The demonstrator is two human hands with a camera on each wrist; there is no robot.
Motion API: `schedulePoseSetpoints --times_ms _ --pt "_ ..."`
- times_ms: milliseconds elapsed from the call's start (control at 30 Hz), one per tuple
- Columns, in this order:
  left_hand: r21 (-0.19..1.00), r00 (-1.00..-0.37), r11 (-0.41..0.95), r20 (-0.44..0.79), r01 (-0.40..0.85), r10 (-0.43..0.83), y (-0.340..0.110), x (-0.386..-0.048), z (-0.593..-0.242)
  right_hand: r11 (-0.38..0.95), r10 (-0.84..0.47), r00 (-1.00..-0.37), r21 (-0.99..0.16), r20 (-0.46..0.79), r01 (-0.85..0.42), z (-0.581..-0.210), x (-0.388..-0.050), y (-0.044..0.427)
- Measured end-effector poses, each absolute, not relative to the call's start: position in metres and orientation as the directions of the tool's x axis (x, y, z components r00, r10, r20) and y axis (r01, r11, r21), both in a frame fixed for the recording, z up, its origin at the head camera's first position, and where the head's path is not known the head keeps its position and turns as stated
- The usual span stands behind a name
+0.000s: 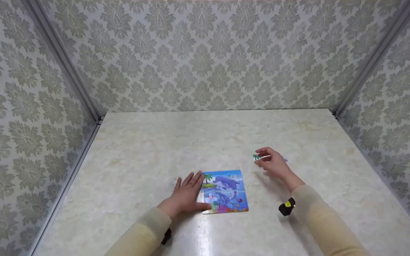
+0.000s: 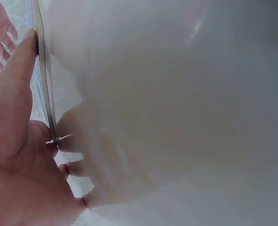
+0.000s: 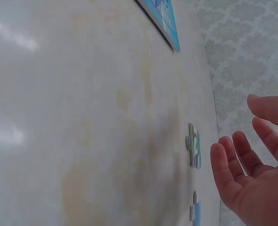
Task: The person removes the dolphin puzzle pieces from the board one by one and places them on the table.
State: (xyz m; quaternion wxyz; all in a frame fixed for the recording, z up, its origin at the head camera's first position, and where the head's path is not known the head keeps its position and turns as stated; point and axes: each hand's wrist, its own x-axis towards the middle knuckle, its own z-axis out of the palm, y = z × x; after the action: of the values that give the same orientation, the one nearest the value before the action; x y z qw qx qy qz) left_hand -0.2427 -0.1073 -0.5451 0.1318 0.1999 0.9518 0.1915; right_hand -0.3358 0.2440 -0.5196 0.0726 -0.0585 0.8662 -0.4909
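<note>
1. The left hand lies flat-ish along the left side of the picture board, its fingers straight and slightly fanned, the thumb stretched well away from them.
2. That thumb touches the board near its near left corner, and the fingertips reach its far left corner; from the left wrist, the thumb tip meets the board's edge.
3. The right hand has its fingers gently bent, the thumb standing apart from them, and nothing between them that I can see from the right wrist.
4. The board rests on the table, almost square to the person, its dolphin scene upright for them: palm tree at the far left, coral along the near edge. Its outline is close to square, so I can't tell a long axis for sure.
5. It sits just to the right of the left hand's fingers, and to the left of and nearer the person than the right hand.
6. By the right hand lie two small pieces: a palm-tree piece showing beside the thumb and fingertips, and a bluish piece peeking out on the hand's right side.
</note>
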Motion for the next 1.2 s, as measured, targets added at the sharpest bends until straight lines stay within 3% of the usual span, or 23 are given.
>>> schedulePoseSetpoints --times_ms 467,867,1200 --pt "0.423 -0.884 0.847 -0.184 0.324 0.430 -0.108 -0.243 -0.544 0.549 -0.345 -0.932 -0.829 -0.108 -0.107 -0.530 -0.313 0.192" --pt "0.437 -0.881 0.840 -0.187 0.321 0.434 -0.108 -0.243 -0.542 0.772 -0.309 -0.933 -0.622 -0.186 -0.131 -0.534 -0.312 0.170" --pt "0.427 -0.884 0.845 -0.184 0.321 0.429 -0.107 -0.243 -0.544 0.805 -0.289 -0.924 -0.586 -0.251 -0.092 -0.529 -0.313 0.162"
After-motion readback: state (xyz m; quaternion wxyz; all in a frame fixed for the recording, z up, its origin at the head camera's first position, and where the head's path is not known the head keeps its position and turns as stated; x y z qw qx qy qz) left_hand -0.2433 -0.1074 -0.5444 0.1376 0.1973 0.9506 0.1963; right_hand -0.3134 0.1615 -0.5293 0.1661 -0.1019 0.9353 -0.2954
